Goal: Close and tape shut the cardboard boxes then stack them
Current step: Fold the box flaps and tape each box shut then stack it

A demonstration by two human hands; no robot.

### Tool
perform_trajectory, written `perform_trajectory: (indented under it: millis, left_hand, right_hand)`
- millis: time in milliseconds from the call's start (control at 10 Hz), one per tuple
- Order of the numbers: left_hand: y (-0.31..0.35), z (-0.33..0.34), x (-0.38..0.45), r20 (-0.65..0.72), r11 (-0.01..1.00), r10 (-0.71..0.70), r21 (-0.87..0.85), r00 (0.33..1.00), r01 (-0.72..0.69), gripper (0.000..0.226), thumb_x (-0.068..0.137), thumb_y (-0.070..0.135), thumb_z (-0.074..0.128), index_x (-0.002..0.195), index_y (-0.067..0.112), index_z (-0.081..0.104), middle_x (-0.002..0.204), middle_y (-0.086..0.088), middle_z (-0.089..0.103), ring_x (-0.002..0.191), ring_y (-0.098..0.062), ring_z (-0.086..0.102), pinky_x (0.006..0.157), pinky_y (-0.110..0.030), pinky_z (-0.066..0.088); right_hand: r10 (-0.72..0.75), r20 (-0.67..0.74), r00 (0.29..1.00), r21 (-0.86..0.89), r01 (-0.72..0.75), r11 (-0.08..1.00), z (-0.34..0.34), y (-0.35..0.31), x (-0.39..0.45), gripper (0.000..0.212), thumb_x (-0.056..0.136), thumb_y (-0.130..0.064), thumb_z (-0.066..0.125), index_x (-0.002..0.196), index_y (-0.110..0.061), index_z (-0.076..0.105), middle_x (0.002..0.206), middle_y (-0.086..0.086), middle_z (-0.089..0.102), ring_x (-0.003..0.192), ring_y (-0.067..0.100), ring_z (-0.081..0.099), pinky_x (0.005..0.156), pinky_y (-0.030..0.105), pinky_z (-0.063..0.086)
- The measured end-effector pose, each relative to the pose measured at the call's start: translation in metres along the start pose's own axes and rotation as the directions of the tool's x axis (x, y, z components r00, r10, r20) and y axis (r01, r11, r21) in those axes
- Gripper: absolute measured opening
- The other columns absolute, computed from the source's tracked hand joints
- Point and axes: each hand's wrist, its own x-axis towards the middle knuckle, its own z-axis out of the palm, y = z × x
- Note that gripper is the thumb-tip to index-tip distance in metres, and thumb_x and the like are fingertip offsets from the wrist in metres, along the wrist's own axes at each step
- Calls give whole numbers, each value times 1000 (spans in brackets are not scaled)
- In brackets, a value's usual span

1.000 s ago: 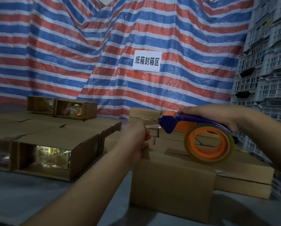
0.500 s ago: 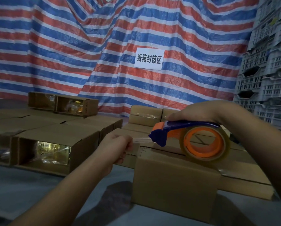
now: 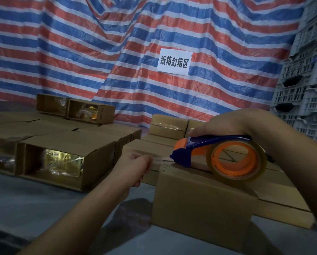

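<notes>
Hands: your right hand (image 3: pixel 225 124) curls over the blue handle of the tape dispenser (image 3: pixel 218 157); your left hand (image 3: pixel 133 166) pinches the free end of the clear tape (image 3: pixel 161 160) between thumb and fingers.
Tape: you have a short strip stretched from the dispenser's blue nose leftward to your left hand, just above the near box's top left edge.
Dispenser: its orange-cored roll rests on top of the box, right of centre in the frame.
Box: the cardboard box (image 3: pixel 201 205) you are working on sits at lower centre-right on the grey desk (image 3: pixel 43 208), flaps folded down.
Other boxes: more closed boxes (image 3: pixel 168 126) lie behind it; open-ended boxes (image 3: pixel 65 159) showing shiny gold packets stand at the left.
Backdrop: a red, white and blue striped tarp (image 3: pixel 80 52) carries a white sign (image 3: pixel 174 62); grey plastic crates (image 3: pixel 304 85) are stacked at the right edge.
</notes>
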Motion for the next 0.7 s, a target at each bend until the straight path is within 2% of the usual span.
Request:
perform_trajectory:
  millis: [100, 200, 300, 500, 600, 700]
  left_hand:
    - [-7, 5, 0, 8, 999, -47, 24, 999, 47, 21, 98, 26, 55, 93, 7, 64, 71, -4, 51, 57, -14, 40, 50, -24, 32]
    - [-10, 14, -2, 53, 993, -103, 68, 993, 99, 25, 99, 31, 52, 100, 9, 64, 76, -4, 51, 57, -13, 40, 48, -23, 33]
    - [-9, 18, -4, 99, 986, -149, 88, 984, 141, 26, 101, 34, 49, 105, 13, 63, 78, -3, 49, 57, -12, 39, 47, -22, 31]
    - [-10, 14, -7, 143, 977, -197, 112, 970, 182, 35, 98, 49, 49, 110, 18, 61, 88, -5, 50, 63, -14, 41, 52, -26, 33]
    - [-9, 13, -7, 148, 972, -209, 145, 967, 188, 38, 98, 52, 47, 110, 18, 59, 86, -3, 50, 62, -14, 43, 53, -26, 35]
    - [-10, 13, -4, 130, 965, -170, 223, 977, 138, 39, 98, 56, 42, 107, 21, 58, 85, -2, 52, 65, -13, 46, 55, -26, 38]
  right_hand:
    - [-99, -52, 994, -85, 95, 992, 3, -5, 14, 21, 101, -43, 52, 83, -31, 55, 91, -6, 54, 73, 8, 49, 73, 29, 45]
    - [-78, -3, 997, -40, 78, 996, 7, -3, 18, 22, 100, -43, 53, 87, -27, 60, 88, -2, 59, 73, 13, 53, 75, 33, 47]
    - [-22, 91, 996, -29, 25, 999, 14, 3, 16, 43, 97, -58, 52, 103, -19, 69, 79, 0, 71, 69, 14, 63, 77, 29, 51]
    - [-73, -29, 997, 101, 76, 992, 3, -3, 23, 15, 98, -34, 60, 89, -22, 60, 94, 0, 58, 77, 13, 53, 70, 26, 46]
    - [-98, -49, 994, -87, 94, 992, 4, -4, 25, 18, 100, -39, 54, 98, -22, 60, 100, -2, 54, 77, 9, 47, 75, 29, 43]
    - [-128, -37, 991, -265, 114, 957, 5, -12, 23, 32, 102, -46, 49, 114, -19, 61, 113, 4, 56, 76, 8, 48, 74, 27, 40]
